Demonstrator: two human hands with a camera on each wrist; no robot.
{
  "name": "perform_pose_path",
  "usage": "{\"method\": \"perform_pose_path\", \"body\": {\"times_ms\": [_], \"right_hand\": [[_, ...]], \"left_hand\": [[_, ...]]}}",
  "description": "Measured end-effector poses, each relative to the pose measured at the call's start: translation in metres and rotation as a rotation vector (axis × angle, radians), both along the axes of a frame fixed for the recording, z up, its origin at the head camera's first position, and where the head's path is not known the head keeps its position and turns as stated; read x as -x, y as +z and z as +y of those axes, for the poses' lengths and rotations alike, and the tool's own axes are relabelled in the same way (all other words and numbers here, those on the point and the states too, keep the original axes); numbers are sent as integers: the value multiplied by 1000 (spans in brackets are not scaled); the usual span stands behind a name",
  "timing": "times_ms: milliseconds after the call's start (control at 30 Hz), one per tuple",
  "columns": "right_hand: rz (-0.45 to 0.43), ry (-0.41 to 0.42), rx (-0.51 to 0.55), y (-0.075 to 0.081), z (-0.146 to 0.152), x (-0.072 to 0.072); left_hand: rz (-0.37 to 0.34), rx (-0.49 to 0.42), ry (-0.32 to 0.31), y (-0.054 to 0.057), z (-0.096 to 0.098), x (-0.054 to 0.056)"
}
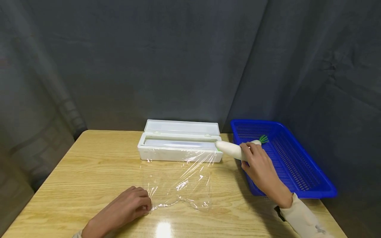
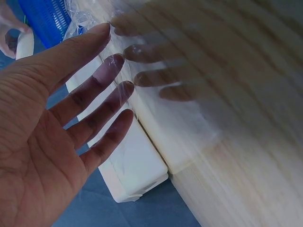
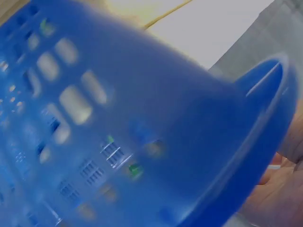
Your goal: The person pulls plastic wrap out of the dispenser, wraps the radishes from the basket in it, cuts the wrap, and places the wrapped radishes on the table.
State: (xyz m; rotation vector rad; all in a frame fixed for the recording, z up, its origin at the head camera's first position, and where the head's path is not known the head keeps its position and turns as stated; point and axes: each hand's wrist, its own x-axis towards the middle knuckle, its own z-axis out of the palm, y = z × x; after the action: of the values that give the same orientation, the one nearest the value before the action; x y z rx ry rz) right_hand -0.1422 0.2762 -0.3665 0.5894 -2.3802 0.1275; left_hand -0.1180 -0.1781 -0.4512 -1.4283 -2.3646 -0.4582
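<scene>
My right hand [image 1: 260,167] grips a white radish [image 1: 230,149] above the table, its pale end pointing left toward the plastic wrap box [image 1: 181,155]. Clear plastic wrap [image 1: 181,185] runs from the box toward me across the wood. At the wrap's near left corner, my left hand [image 1: 128,206] rests on the table. The left wrist view shows this hand's [image 2: 52,137] fingers extended and apart, fingertips touching the film. In the right wrist view the basket's wall hides most of the right hand [image 3: 277,194] and the radish.
The blue basket [image 1: 318,177] stands on the right side of the table. A white radish end with green leaves [image 1: 263,139] shows in it behind my right hand. The box's lid [image 1: 182,127] is raised at the back. A dark curtain [image 1: 178,66] hangs behind the table [image 1: 86,162].
</scene>
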Motion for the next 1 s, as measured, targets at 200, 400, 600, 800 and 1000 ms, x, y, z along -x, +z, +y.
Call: {"method": "perform_pose_path", "body": {"times_ms": [200,400,600,800,1000], "right_hand": [[21,44,-8,-3,-18,-3],[75,73,-24,-4,-29,-10],[73,116,-17,3,-47,-15],[59,157,-25,-1,-68,-16],[32,187,-27,-11,-81,-12]], "left_hand": [[-34,-3,7,1,-2,-1],[-118,8,-5,3,-3,0],[-84,-11,-21,3,-3,1],[-232,-5,-5,7,-8,2],[-228,-9,-25,8,-8,4]]}}
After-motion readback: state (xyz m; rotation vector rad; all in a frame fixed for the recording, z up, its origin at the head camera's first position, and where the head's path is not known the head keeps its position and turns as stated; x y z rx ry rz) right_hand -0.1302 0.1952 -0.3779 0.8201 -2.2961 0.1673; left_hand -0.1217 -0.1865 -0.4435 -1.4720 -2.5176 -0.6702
